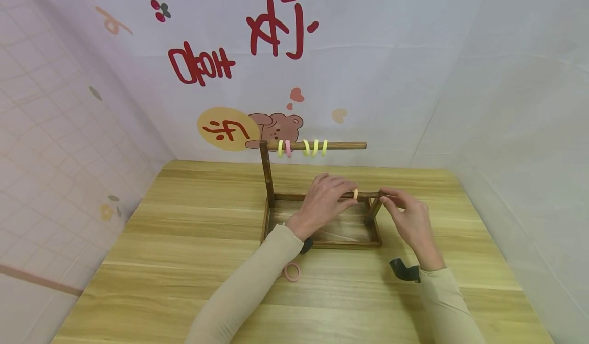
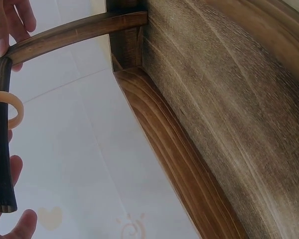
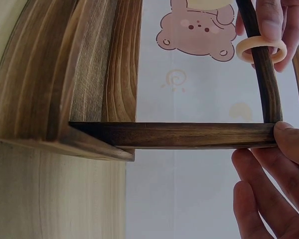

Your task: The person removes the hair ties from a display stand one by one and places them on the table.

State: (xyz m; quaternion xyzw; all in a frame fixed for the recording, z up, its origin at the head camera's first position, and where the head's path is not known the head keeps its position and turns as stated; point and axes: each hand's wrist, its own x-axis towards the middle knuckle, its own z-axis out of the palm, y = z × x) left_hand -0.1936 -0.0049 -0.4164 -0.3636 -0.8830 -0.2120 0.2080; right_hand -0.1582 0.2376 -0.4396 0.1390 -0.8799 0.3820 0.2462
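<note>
**A small job is going on at the low bar [image 1: 369, 195]**

The bench [image 1: 184, 221] is holding everything up. On it a brown wooden stand [image 1: 340, 244] is sitting, with a flat tray bottom and two bars. The high bar [image 1: 349, 145] is sticking out from a tall post [image 1: 267, 173] at the back. The low bar is joining a short post [image 1: 374, 212] at one end; its other end is poking out free, by the left hand's palm.

The right hand [image 1: 411, 221] is pinching the top of the short post, thumb on one side and fingers on the other. The left hand [image 1: 324, 198] is half closed, with its thumb and fingertips nipping a light orange ring [image 1: 356, 194].

That ring is going right around the low bar, nearer the short post than the free end. On the high bar, four yellow rings [image 1: 324, 148] and one pink ring [image 1: 288, 148] are hanging. Another pink ring [image 1: 299, 271] is lying flat on the bench, in front of the stand.

The step in hand looks like sliding the light orange ring along the low bar. I cannot tell which way. The next move seems to be calling for a soft pinch, a straight slide and a steady post.
</note>
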